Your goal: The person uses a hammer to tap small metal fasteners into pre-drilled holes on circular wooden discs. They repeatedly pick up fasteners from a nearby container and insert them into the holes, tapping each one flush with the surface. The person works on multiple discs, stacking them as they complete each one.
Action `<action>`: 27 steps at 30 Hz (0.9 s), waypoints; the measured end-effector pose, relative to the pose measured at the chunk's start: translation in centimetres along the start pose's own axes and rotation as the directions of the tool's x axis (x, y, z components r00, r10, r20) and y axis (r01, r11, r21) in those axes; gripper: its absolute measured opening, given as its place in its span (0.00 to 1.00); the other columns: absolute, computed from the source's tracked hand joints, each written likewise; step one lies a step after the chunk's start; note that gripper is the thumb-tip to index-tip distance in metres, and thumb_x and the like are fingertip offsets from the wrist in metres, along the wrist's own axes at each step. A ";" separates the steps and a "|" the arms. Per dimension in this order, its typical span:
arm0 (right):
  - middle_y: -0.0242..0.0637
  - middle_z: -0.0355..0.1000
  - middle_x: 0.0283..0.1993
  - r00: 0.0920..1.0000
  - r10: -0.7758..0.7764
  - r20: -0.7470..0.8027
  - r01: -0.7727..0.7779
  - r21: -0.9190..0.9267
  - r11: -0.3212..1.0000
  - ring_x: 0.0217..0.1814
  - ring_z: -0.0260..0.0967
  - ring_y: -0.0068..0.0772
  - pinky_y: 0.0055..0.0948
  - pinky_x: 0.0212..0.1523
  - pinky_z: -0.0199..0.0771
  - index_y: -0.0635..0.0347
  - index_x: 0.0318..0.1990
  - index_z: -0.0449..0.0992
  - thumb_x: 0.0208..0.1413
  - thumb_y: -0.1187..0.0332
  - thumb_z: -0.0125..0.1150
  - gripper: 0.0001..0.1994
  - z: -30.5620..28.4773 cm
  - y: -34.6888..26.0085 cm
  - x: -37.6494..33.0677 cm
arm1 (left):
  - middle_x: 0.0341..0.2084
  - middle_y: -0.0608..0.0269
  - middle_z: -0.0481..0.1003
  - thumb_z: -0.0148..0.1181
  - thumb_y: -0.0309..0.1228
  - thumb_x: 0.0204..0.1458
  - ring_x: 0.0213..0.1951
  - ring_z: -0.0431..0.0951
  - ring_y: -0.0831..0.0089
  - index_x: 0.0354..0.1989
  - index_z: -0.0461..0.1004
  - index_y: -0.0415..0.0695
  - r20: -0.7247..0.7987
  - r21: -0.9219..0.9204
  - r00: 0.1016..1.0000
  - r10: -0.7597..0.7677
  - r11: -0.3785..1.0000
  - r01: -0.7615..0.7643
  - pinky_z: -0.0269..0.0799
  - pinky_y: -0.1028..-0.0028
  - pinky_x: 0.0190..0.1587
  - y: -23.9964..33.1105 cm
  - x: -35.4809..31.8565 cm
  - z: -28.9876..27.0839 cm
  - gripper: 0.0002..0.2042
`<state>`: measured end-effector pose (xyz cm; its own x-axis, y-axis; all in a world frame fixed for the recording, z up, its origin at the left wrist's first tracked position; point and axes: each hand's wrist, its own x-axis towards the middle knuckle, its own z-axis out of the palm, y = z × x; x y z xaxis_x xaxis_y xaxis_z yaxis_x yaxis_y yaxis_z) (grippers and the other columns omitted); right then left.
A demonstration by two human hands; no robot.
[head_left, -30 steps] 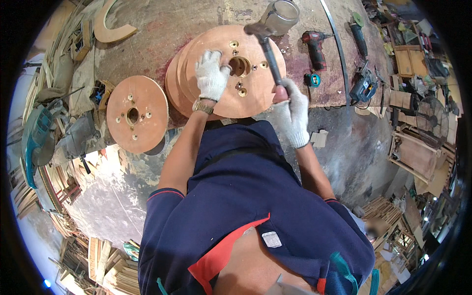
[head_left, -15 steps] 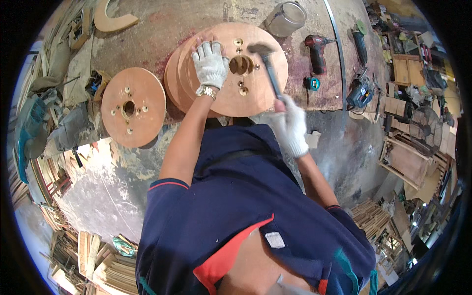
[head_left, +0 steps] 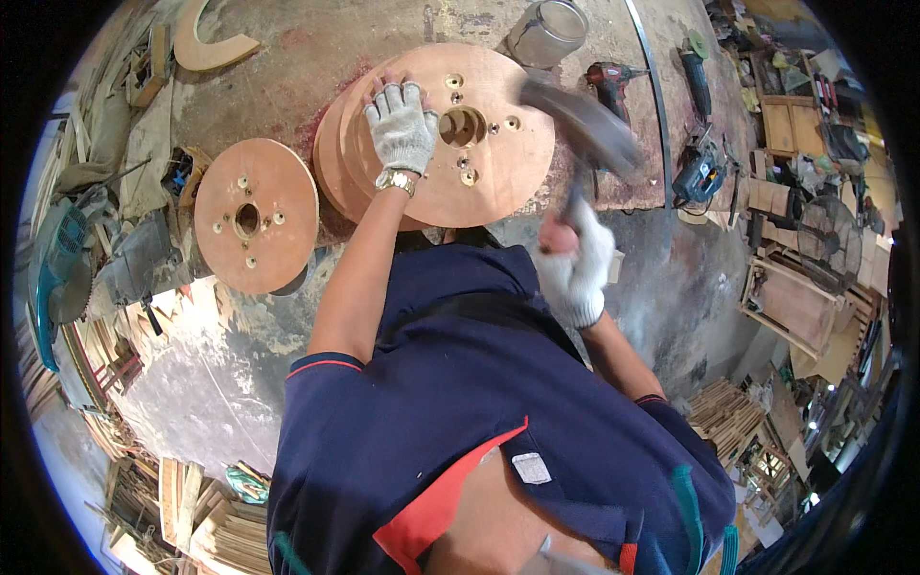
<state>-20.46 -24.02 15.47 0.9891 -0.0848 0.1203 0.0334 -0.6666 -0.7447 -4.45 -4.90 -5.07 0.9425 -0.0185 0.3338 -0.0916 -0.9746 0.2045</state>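
My left hand (head_left: pixel 401 126), in a white fingertip-less glove, lies flat with fingers spread on the left part of a round wooden disc (head_left: pixel 517 177). This disc rests on top of other discs (head_left: pixel 331 158) in a stack. It has a large centre hole, with small holes and metal inserts around it. My right hand (head_left: pixel 578 257), gloved too, is wrapped round the handle of a hammer (head_left: pixel 582 125). The hammer's head is blurred and hangs raised over the disc's right edge. Left of the stack is a separate wooden disc (head_left: pixel 256 216) with a similar hole pattern.
A glass jar (head_left: pixel 548 34) stands behind the stack. To the right lie a cordless drill (head_left: pixel 610 86), a long metal strip (head_left: pixel 656 105), an angle grinder (head_left: pixel 697 81) and a jigsaw (head_left: pixel 700 177). A curved wooden piece (head_left: pixel 206 48) is at the back left, a circular saw (head_left: pixel 62 268) at far left.
The hammer has come up off the disc, its head now higher and further right, and my right hand has drawn back slightly. My left hand stays on the disc.
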 end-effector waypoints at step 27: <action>0.63 0.76 0.34 0.782 0.601 -0.165 -0.584 0.143 0.799 0.41 0.75 0.69 0.56 0.42 0.73 0.63 0.43 0.76 0.67 0.51 0.51 0.21 5.8 21.8 2.4 | 0.62 0.39 0.67 0.54 0.46 0.61 0.63 0.66 0.45 0.58 0.69 0.36 0.036 0.023 0.996 0.085 0.996 -0.086 0.59 0.50 0.64 0.6 0.8 -1.2 0.26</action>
<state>-16.57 -34.48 -4.25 0.7700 -0.5889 -0.2456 -0.5306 -0.3772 -0.7591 -4.17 -5.21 -3.59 0.9422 -0.1094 0.3167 -0.1649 -0.9742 0.1542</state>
